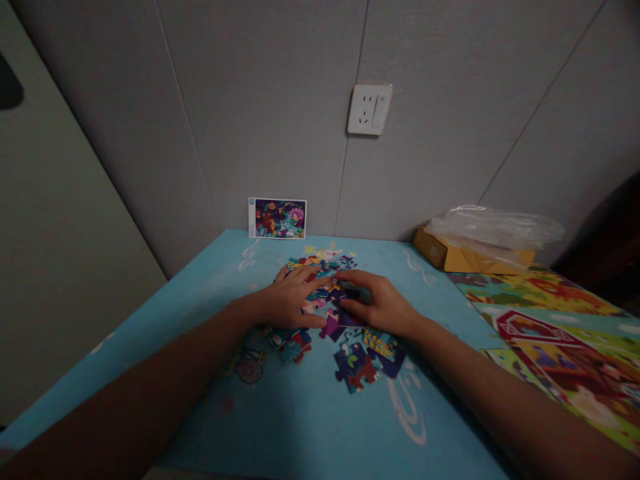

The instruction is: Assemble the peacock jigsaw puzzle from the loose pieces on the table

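- Along the near side of the blue surface (280, 427), pale swirls and small cartoon figures are showing in the print
- Just in front of the right hand, navy and red puzzle pieces (356, 365) are lying close together, and a yellow-patterned piece (381, 343) is sitting beside them; whether any are joined, I cannot tell
- Over at the right, a farm picture (550, 333) with a red barn is covering part of the surface
- Across the left part of the heap, the left hand (290, 300) is lying palm down, its fingers spreading apart
- Opposite it, the right hand (385, 303) is resting on the heap's right side, thumb and forefinger standing apart; whether it is gripping a piece, I cannot tell
- Between, under and beyond both hands, the heap of puzzle pieces (330, 325) is spreading out, mixed in colour
- Farther right, clear plastic (493, 227) is lying over a yellow box (480, 260)
- At the far edge, a picture card (277, 219) is leaning against the grey wall (260, 120), below and left of a white socket (370, 110)
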`<state>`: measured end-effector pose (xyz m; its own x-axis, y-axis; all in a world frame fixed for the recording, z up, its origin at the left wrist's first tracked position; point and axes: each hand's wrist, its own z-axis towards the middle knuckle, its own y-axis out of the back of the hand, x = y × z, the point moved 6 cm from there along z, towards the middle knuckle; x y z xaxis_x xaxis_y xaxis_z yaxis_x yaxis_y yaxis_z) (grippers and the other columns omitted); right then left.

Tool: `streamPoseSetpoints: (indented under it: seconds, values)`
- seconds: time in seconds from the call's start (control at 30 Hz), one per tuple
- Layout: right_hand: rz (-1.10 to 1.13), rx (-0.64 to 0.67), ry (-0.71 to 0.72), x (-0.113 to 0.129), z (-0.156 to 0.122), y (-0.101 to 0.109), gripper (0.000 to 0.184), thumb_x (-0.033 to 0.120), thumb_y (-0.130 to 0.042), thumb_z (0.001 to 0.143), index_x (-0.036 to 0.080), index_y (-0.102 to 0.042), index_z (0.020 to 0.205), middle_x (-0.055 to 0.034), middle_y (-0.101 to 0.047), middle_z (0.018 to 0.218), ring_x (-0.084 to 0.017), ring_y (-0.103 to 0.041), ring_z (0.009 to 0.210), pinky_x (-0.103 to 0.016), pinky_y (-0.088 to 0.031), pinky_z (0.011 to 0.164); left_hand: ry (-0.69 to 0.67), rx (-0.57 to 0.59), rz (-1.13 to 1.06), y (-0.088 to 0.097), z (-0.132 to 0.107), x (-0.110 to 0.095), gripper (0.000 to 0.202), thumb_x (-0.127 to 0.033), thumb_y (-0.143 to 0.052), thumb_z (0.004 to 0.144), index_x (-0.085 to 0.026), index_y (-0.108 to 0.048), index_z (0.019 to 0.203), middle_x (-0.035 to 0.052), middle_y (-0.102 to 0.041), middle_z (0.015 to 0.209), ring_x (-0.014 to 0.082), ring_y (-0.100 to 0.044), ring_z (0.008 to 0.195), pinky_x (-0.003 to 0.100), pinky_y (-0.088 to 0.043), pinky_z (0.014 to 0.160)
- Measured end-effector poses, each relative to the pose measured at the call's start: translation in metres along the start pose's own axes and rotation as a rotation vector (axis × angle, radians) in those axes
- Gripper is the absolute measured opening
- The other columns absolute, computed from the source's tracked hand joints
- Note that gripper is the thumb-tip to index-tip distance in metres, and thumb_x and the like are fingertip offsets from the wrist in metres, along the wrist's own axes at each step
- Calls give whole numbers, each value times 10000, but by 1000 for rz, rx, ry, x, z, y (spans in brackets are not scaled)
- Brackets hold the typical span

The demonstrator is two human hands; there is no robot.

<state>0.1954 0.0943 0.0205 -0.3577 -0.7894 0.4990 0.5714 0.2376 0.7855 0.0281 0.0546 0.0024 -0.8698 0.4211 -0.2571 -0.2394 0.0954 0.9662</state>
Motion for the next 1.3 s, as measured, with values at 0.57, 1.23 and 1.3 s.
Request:
streamPoseSetpoints:
  seconds: [0.57,1.23,1.3]
  values:
    - [-325,-151,-457,-39,-2,20,330,125,-524,825,137,-730,1081,-124,-733,934,-246,-681,847,-361,-515,816,-6,-222,-19,13,4,9,478,-150,-411,916,-93,-513,1379,180,-458,1472,264,-386,1408,416,-323,1181]
    - [-93,262,288,48,-9,-16,480,402,-761,778,198,-687,1206,-119,-592,1166,-274,-548,1087,-442,-423,974,132,-523,-73,31,1,28,408,-154,-564,837,-172,-616,1241,105,-527,1270,256,-527,1225,429,-412,1132]
    - [-120,248,258,42,-7,-17,383,304,-719,809,178,-696,1169,-118,-603,1149,-266,-554,1077,-434,-427,973,136,-529,-74,33,0,27,400,-144,-562,840,-161,-624,1235,111,-521,1274,261,-522,1233,434,-405,1135]
